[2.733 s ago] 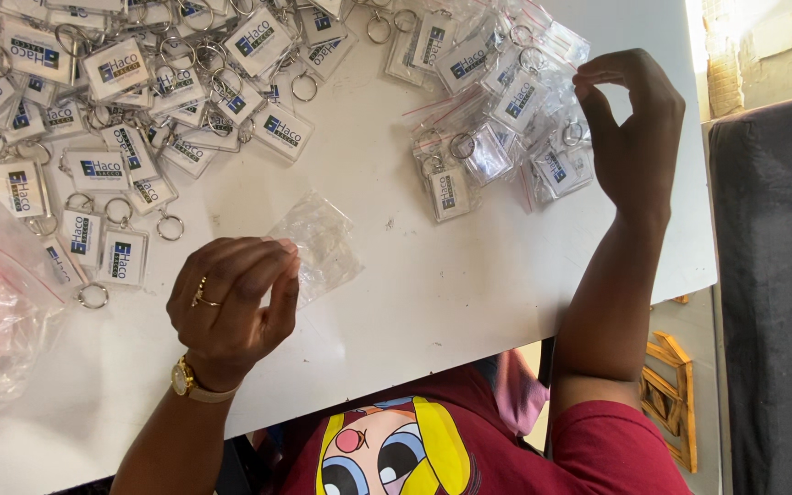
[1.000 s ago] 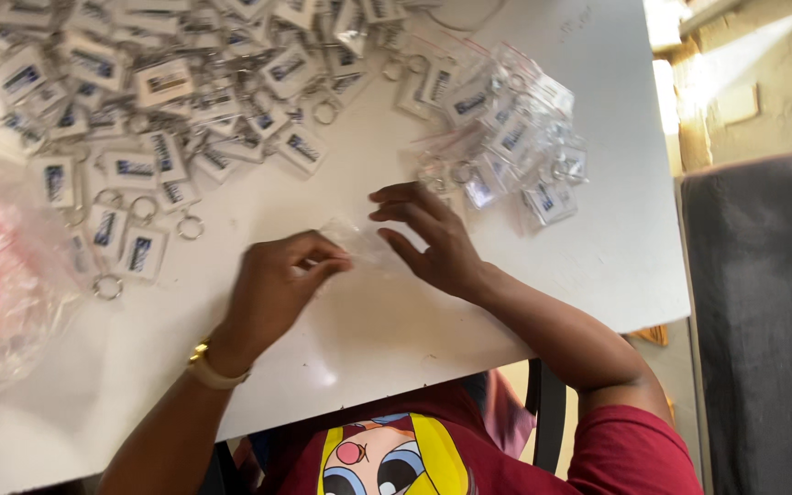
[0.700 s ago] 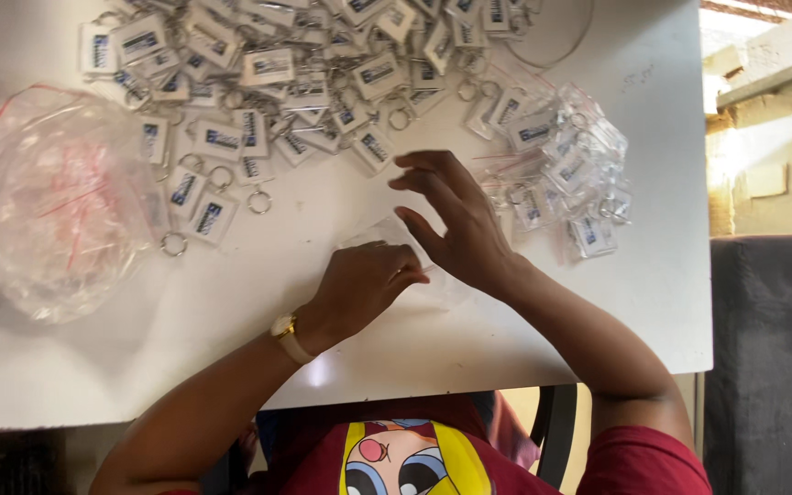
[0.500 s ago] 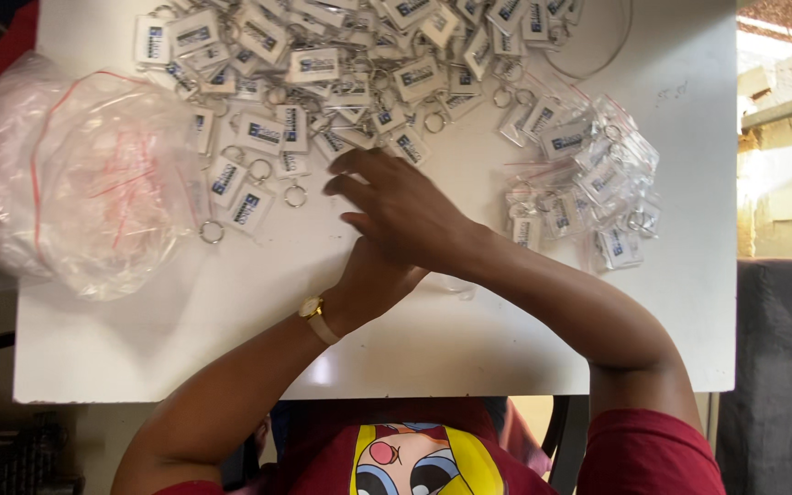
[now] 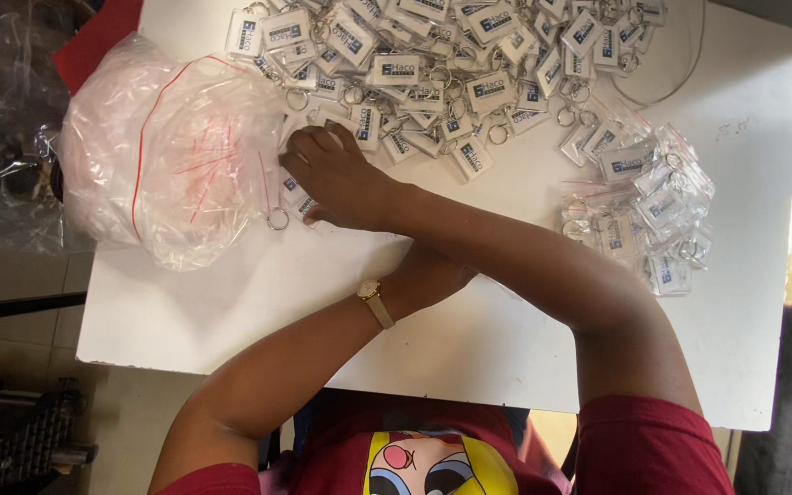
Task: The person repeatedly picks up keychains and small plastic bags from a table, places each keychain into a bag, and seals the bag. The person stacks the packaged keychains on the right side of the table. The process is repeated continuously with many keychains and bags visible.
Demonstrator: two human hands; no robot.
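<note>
Your right hand [image 5: 341, 183] lies palm-down, fingers spread, on loose keychains [image 5: 297, 203] at the pile's lower-left edge; whether a finger has pinched one cannot be told from above. Your left hand [image 5: 433, 273] sits at 5 o'clock from the right, mostly hidden beneath the crossing right forearm, so its opening and contents cannot be told; only the wrist with a gold wristwatch [image 5: 375, 302] shows. At 9 o'clock from the right hand, touching it, rests a large clear bag of small pouches [image 5: 171, 151], soft, crinkled, red-striped. At 12 to 1 o'clock spreads the main keychain pile [image 5: 442, 64]: flat rectangular clear-plastic tags with printed inserts and steel split rings. At 3 o'clock lie bagged keychains [image 5: 648, 206] in glossy film. All sit on a smooth white table [image 5: 231, 302]. Risk: the crossed forearm blocks your view of the left hand, so a grasp there may slip; interlocked rings may drag neighbouring tags; the bag overhangs the left edge and a nudge could tip it off.
</note>
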